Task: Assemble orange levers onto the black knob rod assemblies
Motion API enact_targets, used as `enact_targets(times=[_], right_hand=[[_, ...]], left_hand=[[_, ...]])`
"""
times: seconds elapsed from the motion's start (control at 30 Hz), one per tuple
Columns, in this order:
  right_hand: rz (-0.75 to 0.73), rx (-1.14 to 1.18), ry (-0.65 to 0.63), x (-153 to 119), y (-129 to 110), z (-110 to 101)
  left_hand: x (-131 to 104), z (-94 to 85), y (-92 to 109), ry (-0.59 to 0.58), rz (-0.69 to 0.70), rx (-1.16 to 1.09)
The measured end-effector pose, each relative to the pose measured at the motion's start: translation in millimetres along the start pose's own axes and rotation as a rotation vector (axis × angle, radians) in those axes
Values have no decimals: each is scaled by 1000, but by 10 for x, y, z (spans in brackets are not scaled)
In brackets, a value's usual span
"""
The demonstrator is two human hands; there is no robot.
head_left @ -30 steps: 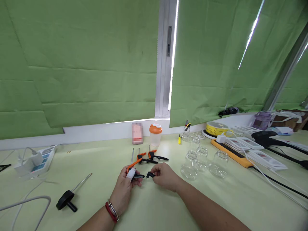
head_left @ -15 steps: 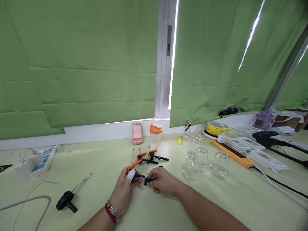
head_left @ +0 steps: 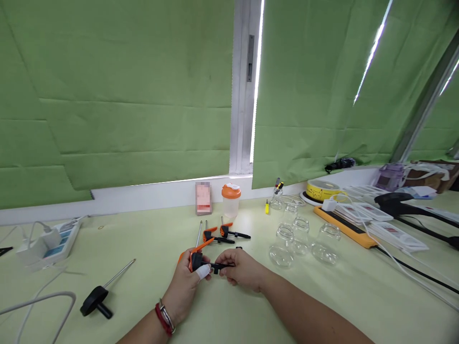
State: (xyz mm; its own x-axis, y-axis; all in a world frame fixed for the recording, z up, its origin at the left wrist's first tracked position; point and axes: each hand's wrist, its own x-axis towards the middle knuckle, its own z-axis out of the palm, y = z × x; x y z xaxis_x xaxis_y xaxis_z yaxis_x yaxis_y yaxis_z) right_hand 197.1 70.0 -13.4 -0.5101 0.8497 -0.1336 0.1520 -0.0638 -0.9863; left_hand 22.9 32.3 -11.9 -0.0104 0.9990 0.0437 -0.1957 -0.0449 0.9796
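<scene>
My left hand (head_left: 184, 279), its thumb wrapped in white, is closed round an orange-and-black clamp-like tool (head_left: 195, 260). The tool has an orange lever, and a thin metal rod stands up behind it. My right hand (head_left: 244, 270) pinches a slim black piece (head_left: 216, 268), whose left end meets the black part at my left fingertips. Whether the two are joined, I cannot tell; fingers cover much of both. Just beyond my hands lie two similar orange-and-black tools, a nearer one (head_left: 209, 235) and a farther one (head_left: 224, 231).
Several clear glass jars (head_left: 285, 246) stand to the right, near an orange power strip (head_left: 346, 228). Behind are an orange-lidded cup (head_left: 231, 200) and a pink upright card or box (head_left: 203, 198). At left lie a black-handled metal rod (head_left: 96, 300) and a white power strip (head_left: 66, 241).
The black piece in my right hand and the black part at my left hand have come together, closing the gap. My left thumb has shifted right, onto the black part.
</scene>
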Motion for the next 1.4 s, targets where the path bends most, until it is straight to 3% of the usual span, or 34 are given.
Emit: enact_targets(times=[0.47,0.87,1.4], right_hand=[[-76,-106,56,-1,8,62],[-249,-329,135,-24,89,107],[-303,-377,80,-92,-8,101]], left_hand=[[39,-54,-62,13,11,57],[18,-48,-46,5,-33,-9],[-9,-31,20,-4,-59,-23]])
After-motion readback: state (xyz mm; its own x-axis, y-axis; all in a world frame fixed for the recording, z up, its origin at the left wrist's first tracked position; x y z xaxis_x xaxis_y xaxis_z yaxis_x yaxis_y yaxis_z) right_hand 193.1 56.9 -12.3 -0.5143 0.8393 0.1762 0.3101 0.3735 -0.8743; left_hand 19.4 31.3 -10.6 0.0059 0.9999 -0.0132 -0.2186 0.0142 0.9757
